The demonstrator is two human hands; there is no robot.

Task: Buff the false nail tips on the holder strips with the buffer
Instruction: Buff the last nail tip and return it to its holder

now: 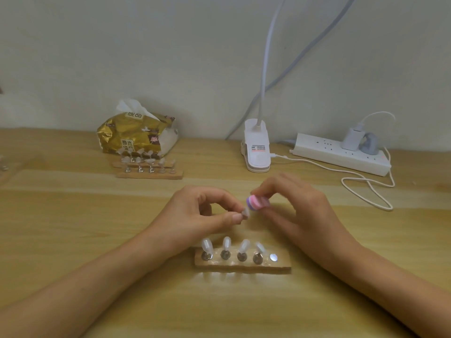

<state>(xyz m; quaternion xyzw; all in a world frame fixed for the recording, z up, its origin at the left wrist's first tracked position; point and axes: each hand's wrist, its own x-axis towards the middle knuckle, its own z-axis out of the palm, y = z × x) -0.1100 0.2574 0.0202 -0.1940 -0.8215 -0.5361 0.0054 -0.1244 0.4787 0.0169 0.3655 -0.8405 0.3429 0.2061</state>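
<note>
**Buffer on a lifted tip at mid-frame**

The wooden surface point(73, 215) fills the lower half of the frame. Along its far edge lie a gold tissue pack point(136, 135) at upper left, a white lamp clamp point(256, 147) at centre and a power strip point(341, 154) at upper right. Two far strips point(148, 167) of tips stand just below the pack.

The near strip point(283, 264) lies across the lower centre, its long axis running left to right. It carries four clear tips point(227, 242), and the rightmost socket point(273, 257) is bare.

Both forearms enter from the bottom corners and meet above the near strip. The left hand point(195, 211) pinches one stand with its tip point(245, 212) between thumb and fingers, off the strip. The right hand point(300, 208) grips the buffer point(256, 202), a small pink and purple block, in curled fingers.

The buffer sits just up and right of the held tip, seemingly touching it, its long axis slanting up to the right. This looks like buffing in hand. The bare socket lies below the right hand, so that side is the nearer for setting the stand back.
</note>
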